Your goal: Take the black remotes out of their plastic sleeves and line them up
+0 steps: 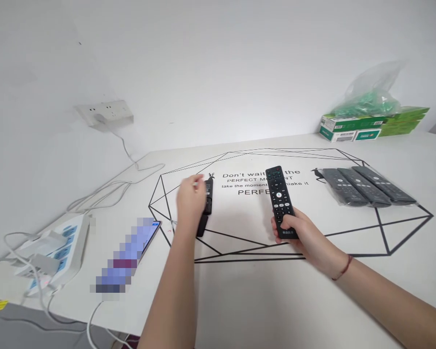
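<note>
In the head view my right hand (300,230) grips the lower end of a black remote control (280,203), its buttons facing me and its top end tilted up off the table. My left hand (192,196) is closed, fingers curled together in a pinch; what they hold, if anything, is too small to make out. Just right of that hand, partly covered by it, lies a second black remote (208,196) with its back up and a pale label showing. A separate small black piece, seemingly a battery cover (202,227), rests below it beside my left wrist.
Three remotes in clear plastic sleeves (366,186) lie on the right. Green-and-white boxes (352,128) with a plastic bag (370,99) on top stand at the back right. To the left are a blurred phone (131,257), a power strip (70,247) and loose cables (112,189).
</note>
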### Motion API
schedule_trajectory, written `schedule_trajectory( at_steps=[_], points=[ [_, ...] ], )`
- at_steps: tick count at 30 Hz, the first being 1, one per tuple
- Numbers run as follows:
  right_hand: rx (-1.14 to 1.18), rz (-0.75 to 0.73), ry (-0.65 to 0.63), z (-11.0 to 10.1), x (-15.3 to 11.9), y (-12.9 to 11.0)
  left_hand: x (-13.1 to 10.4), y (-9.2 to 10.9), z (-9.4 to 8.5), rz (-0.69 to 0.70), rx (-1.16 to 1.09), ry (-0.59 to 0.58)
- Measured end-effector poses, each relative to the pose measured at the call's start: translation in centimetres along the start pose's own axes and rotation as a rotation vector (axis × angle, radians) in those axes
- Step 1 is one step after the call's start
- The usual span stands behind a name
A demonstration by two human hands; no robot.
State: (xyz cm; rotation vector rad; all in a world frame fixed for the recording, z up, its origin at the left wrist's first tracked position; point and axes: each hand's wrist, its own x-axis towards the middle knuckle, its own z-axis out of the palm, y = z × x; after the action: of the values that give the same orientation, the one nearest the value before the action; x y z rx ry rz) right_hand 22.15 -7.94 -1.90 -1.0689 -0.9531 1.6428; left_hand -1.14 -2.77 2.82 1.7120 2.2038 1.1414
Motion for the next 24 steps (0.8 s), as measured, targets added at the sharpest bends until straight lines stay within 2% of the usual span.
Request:
schedule_trajectory(
  at_steps=[1,3,5,7,11,16,21,24],
  points=[
    [0.008,0.011,-0.010,0.0,0.0,0.0,1.0,-1.5,-0.7,-0.099,0.109,0.024],
    [0.011,0.027,-0.039,0.1,-0.1,0.1,2.5,-4.1,-1.5,-0.266,0.284,-0.031],
    [0.005,0.035,-0.066,0.0,-0.1,0.2,3.0,-6.0,-1.6,-0.364,0.323,-0.081],
    [-0.003,0.029,-0.091,-0.2,0.0,0.3,3.0,-6.9,-1.3,-0.425,0.321,-0.127],
    [0.000,0.030,-0.117,-0.4,0.1,0.5,2.7,-6.8,-0.8,-0.482,0.283,-0.157],
    [0.004,0.039,-0.105,-0.3,0.1,0.3,2.8,-6.5,-1.5,-0.478,0.162,-0.068],
    [-0.018,0.035,-0.097,-0.1,-0.1,0.0,2.7,-6.0,-2.2,-0.476,-0.087,0.024],
    [-0.018,0.029,-0.108,-0.1,-0.2,-0.1,2.6,-5.1,-2.4,-0.501,-0.305,0.035]
  ],
)
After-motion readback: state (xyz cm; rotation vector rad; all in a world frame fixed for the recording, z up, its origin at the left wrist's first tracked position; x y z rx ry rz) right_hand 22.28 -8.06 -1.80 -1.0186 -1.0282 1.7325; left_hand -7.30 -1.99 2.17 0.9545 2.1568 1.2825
